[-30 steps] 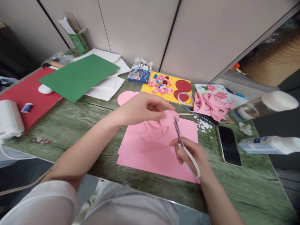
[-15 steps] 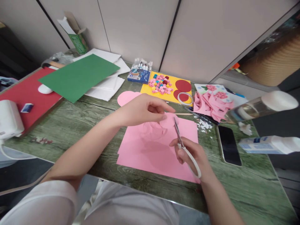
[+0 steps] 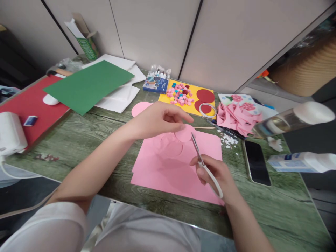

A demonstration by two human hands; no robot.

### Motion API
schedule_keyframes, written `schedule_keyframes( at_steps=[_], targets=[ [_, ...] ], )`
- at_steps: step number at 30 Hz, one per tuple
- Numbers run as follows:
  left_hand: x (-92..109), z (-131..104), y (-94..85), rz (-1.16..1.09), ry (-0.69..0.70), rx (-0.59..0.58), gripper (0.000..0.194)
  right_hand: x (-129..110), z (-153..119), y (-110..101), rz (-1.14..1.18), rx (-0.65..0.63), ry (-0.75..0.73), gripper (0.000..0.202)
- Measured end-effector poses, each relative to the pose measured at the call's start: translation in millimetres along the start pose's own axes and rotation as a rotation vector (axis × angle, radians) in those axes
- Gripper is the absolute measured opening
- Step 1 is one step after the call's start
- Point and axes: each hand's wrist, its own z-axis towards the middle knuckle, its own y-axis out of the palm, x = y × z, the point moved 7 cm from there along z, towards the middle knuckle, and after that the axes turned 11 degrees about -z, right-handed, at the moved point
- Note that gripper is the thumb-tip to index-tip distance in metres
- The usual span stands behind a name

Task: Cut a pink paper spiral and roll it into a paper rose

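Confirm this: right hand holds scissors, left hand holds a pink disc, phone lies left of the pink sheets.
Wrong side: the head view shows the phone right of the pink sheets. The right hand holds scissors, the left hand a pink disc.

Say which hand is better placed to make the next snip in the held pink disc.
The right hand, likely: it holds the scissors, blades at the edge of the pink disc; the left hand pinches the disc's other side.

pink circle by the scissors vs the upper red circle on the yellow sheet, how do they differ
The pink circle is held up in the left hand; the upper red circle lies on the yellow sheet. Scissors stand at the pink circle's edge; the upper red circle is apart from them. Both look round.
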Motion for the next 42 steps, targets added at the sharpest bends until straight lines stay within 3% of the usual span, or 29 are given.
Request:
schedule_keyframes(
  at_steps=[11,25,42],
  targets=[
    [3,-2,6.6,-0.141,0.024,0.028,0.03,-4,-1,-8,-0.056,0.126,-0.077,0.022],
    [3,-3,11.0,-0.191,-0.009,-0.002,0.029,-4,-1,-9,-0.08,0.115,-0.108,0.022],
    [4,-4,10.8,-0.019,0.007,-0.024,0.031,-5,-1,-7,-0.068,0.082,-0.105,0.027]
  ],
)
